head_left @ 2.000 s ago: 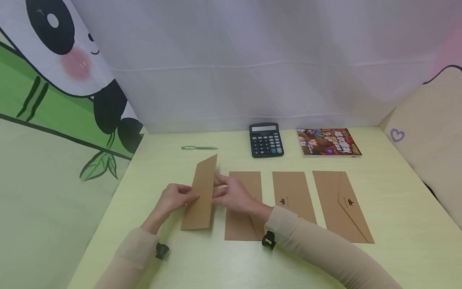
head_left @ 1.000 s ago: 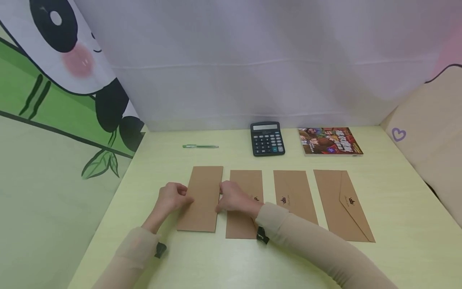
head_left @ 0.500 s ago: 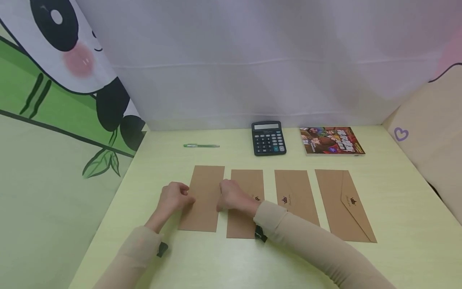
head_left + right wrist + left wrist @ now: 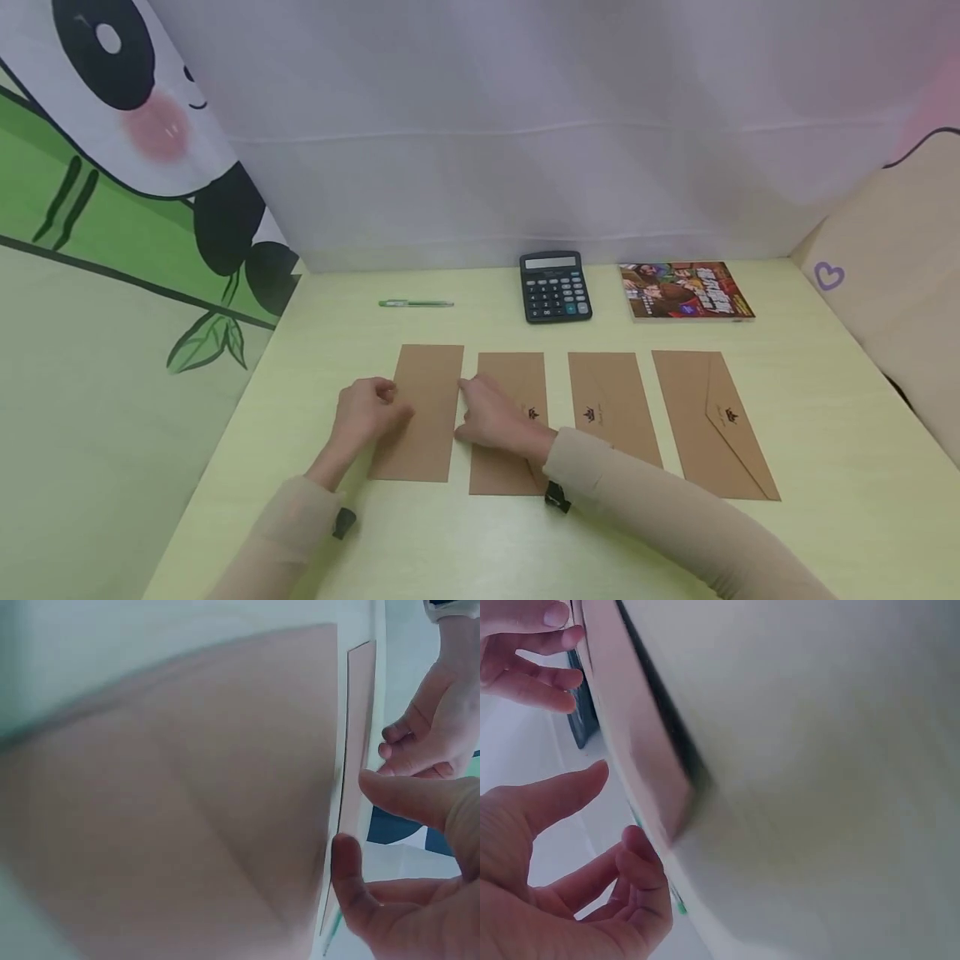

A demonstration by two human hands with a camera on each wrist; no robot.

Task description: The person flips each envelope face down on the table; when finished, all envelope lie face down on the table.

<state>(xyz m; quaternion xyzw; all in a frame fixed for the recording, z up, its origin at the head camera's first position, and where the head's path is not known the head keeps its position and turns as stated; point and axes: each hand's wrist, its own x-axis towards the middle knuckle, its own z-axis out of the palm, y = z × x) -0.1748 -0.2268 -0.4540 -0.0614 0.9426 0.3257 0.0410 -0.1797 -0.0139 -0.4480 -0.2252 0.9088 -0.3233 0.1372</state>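
Observation:
A plain brown envelope (image 4: 423, 446) lies flat at the left end of a row on the table. My left hand (image 4: 363, 410) hovers at its left edge, thumb and fingertips overlapping it in the head view. In the left wrist view the thumb and loosely bent fingers (image 4: 641, 881) stand apart with nothing between them. My right hand (image 4: 495, 417) is at the same envelope's right edge, over the second envelope (image 4: 498, 475), partly hiding it. The right wrist view shows its thumb and fingers (image 4: 349, 874) spread, holding nothing.
Two more envelopes, the third (image 4: 603, 375) and the fourth (image 4: 693, 433), continue the row rightward, each with a small crown print. Behind lie a green pen (image 4: 416, 304), a black calculator (image 4: 555, 287) and a colourful book (image 4: 686, 292). A pale curtain (image 4: 555, 183) hangs behind the table.
Two seconds ago both hands held the left envelope tilted up. It was lowered flat onto the table, and now the fingers have loosened and let go of its edges.

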